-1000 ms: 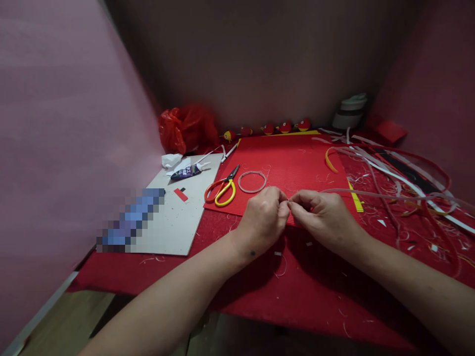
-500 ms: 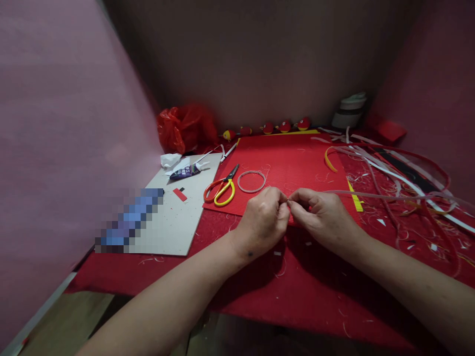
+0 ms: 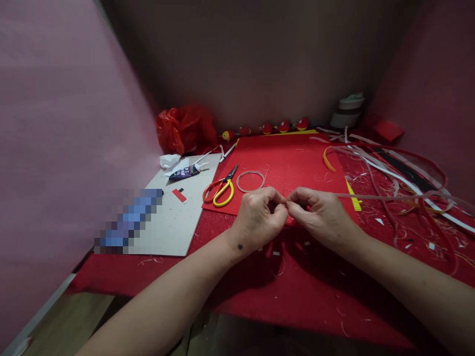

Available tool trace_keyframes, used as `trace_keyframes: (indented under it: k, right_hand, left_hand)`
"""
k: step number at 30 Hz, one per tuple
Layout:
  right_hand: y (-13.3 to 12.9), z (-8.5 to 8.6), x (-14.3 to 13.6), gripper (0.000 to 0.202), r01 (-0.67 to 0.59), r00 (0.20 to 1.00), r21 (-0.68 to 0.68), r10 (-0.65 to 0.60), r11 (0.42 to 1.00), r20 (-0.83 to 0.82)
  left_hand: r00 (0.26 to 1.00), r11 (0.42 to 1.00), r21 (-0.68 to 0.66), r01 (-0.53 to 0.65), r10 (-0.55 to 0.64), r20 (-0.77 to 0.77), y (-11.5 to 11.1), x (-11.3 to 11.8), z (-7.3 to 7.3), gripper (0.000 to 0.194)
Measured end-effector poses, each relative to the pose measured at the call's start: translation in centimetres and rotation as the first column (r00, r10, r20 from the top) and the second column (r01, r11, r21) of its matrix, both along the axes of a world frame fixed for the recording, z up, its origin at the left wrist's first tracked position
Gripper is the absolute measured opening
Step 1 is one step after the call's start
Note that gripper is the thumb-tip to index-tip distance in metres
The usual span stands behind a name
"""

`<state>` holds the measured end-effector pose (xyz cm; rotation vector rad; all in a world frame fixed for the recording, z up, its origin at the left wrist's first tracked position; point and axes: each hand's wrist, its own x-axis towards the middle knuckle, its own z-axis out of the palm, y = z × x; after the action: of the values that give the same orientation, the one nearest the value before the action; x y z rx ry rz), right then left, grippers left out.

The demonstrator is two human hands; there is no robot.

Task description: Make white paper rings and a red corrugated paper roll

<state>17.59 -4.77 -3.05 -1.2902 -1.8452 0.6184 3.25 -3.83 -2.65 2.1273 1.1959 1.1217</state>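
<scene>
My left hand (image 3: 261, 217) and my right hand (image 3: 315, 215) meet fingertip to fingertip over the front of a red corrugated sheet (image 3: 282, 158). Both are closed in a pinch at the end of a narrow pale paper strip (image 3: 374, 197). The strip passes behind my right hand and trails off to the right; the pinched end is mostly hidden by the fingers. Left of my hands, a thin pale ring (image 3: 251, 182) lies flat on the sheet. Beside it rest scissors (image 3: 222, 189) with one orange and one yellow handle, blades pointing away.
A grey board (image 3: 166, 232) on the left carries a glue tube (image 3: 184, 172) and a blurred blue object (image 3: 131, 217). Small red birds (image 3: 284, 126) line the back near a red plastic bag (image 3: 181, 128). Loose strips and scraps (image 3: 404, 173) cover the right, before a lidded container (image 3: 348, 111).
My left wrist has turned slightly and its thumb is straighter. Both hands stay pinched together in nearly the same place; the view has shifted a little.
</scene>
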Motion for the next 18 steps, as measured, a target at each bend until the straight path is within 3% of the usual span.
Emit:
trace_keyframes:
  k: [4, 7, 12, 14, 18]
  right_hand:
    - [0.0, 0.1, -0.1, 0.013, -0.013, 0.999, -0.027, 0.012, 1.000, -0.035]
    - [-0.1, 0.3, 0.0, 0.013, -0.015, 0.997, -0.034, 0.012, 0.999, -0.078]
    - [-0.2, 0.6, 0.1, 0.013, -0.037, 0.993, -0.023, 0.034, 0.999, -0.109]
    - [-0.2, 0.7, 0.1, 0.014, -0.045, 0.993, -0.025, 0.042, 0.999, -0.109]
    - [-0.1, 0.9, 0.2, 0.014, -0.071, 0.991, -0.033, 0.067, 0.997, -0.116]
  left_hand:
    - [1.000, 1.000, 0.007, 0.019, -0.019, 0.012, -0.1, -0.1, 0.1, 0.009]
    - [0.994, 0.987, -0.136, 0.080, -0.069, 0.082, -0.1, -0.1, 0.6, 0.005]
    - [0.940, 0.827, -0.504, 0.251, -0.083, 0.331, 0.2, -0.2, 2.0, 0.004]
    - [0.924, 0.785, -0.548, 0.291, -0.081, 0.374, 0.3, -0.2, 2.4, 0.005]
    - [0.917, 0.771, -0.557, 0.309, -0.086, 0.389, 0.4, -0.3, 2.6, 0.005]
